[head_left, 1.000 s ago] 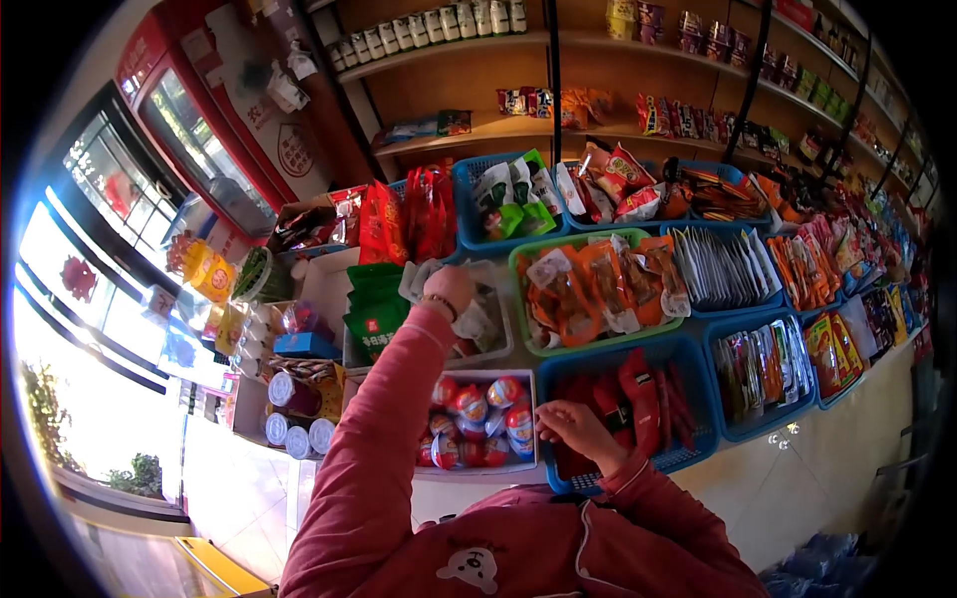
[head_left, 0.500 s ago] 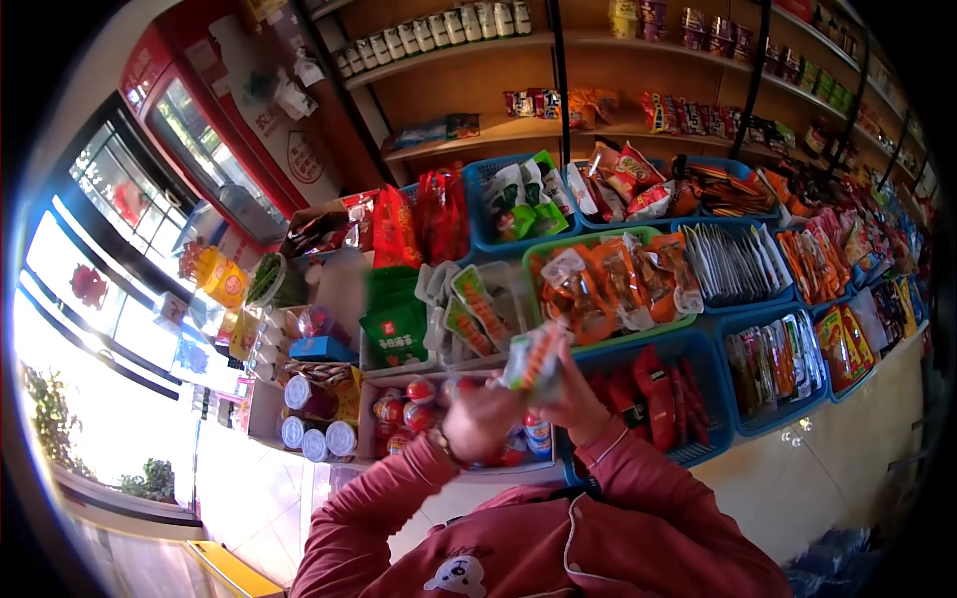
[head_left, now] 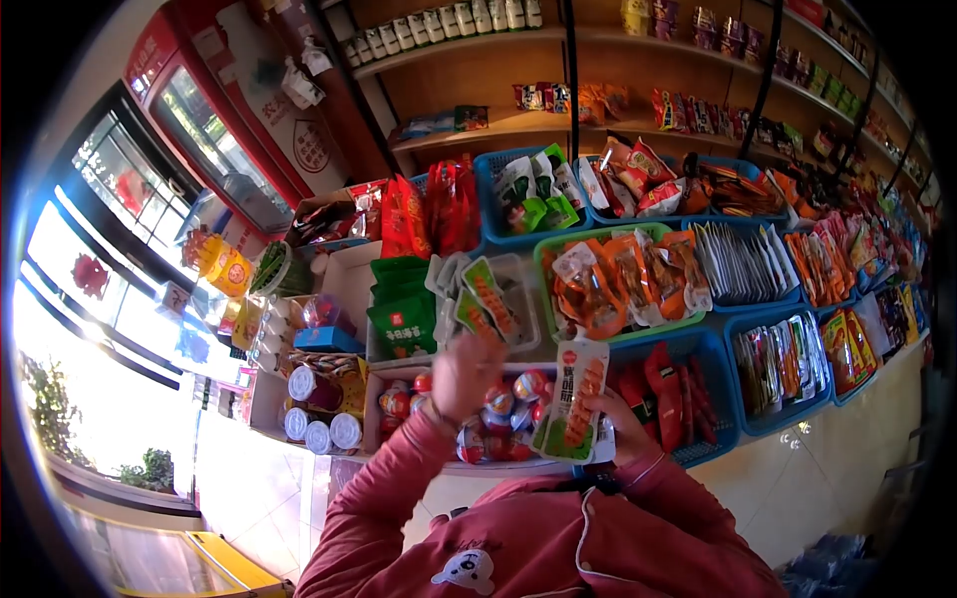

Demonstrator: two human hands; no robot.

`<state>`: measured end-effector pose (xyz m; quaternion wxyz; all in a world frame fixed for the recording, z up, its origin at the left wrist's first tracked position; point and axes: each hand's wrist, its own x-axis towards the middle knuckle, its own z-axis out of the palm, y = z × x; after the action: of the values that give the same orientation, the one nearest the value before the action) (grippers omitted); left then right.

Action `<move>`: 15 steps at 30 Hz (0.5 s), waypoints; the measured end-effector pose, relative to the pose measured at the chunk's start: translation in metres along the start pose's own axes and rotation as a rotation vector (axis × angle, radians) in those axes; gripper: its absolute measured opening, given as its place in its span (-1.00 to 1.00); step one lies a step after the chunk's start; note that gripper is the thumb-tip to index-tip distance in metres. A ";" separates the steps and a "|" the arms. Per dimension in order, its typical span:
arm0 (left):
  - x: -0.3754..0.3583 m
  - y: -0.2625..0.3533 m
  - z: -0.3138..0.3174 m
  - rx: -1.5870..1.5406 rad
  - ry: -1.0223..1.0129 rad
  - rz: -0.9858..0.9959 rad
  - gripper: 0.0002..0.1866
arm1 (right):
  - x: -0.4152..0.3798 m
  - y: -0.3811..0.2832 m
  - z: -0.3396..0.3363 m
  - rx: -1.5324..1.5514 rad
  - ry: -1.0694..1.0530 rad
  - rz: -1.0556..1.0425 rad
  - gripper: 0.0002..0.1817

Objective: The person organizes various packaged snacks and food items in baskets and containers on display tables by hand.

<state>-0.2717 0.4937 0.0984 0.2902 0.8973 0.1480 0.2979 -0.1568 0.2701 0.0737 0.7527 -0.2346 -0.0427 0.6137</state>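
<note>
In my right hand [head_left: 620, 421] are white-and-green snack packets [head_left: 576, 399] with a picture of a scored sausage on the front. They stand nearly upright, faces toward me, and one packet's edge shows behind another. My left hand [head_left: 469, 375] is blurred at the near side of a clear plastic tub [head_left: 525, 324], its fingers too smeared to read. Similar sausage packets [head_left: 491, 297] lie inside that tub. Below the left hand, a white box [head_left: 376, 384] holds several red-and-white egg-shaped toys [head_left: 498, 399].
A blue basket [head_left: 733, 419] with red packets stands right of my right hand. Behind it sits a green basket [head_left: 548, 324] of orange-brown packs. Green pouches [head_left: 402, 317] are left of the tub. Lidded cups [head_left: 345, 432] stand at the left; stocked shelves [head_left: 478, 45] rise behind.
Both hands were together on the packets. Now my left hand has moved left and up toward the tub, while my right hand has moved right and lower with the packets facing me.
</note>
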 end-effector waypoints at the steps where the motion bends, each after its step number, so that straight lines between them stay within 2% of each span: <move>1: 0.015 -0.017 -0.003 0.281 0.068 0.019 -0.80 | -0.005 0.002 -0.006 0.003 0.016 0.014 -0.42; 2: 0.031 -0.027 -0.004 0.373 0.106 0.034 -0.63 | -0.009 0.004 -0.010 0.005 0.032 0.025 -0.43; 4: 0.055 -0.030 -0.004 0.576 -0.053 -0.188 -0.45 | -0.016 0.008 -0.013 -0.018 0.087 0.026 -0.45; 6: 0.071 -0.042 0.006 0.718 -0.235 -0.308 -0.42 | -0.019 0.012 -0.013 -0.100 0.113 0.079 -0.46; 7: 0.074 -0.047 0.010 0.721 -0.237 -0.304 -0.42 | -0.017 0.017 -0.021 -0.122 0.122 0.091 -0.47; 9: 0.078 -0.055 0.018 0.716 -0.223 -0.278 -0.69 | -0.021 0.023 -0.032 -0.106 0.113 0.088 -0.47; 12: 0.087 -0.042 0.017 0.580 -0.302 -0.208 -0.78 | -0.026 0.023 -0.024 -0.028 0.051 0.059 -0.47; 15: 0.110 -0.059 0.038 0.690 -0.275 -0.174 -0.80 | -0.030 0.023 -0.024 0.007 0.052 0.067 -0.44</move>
<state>-0.1674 0.5717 0.0873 0.0124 0.9580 0.2747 0.0814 -0.1760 0.2381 0.0501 0.7335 -0.2492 -0.0133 0.6322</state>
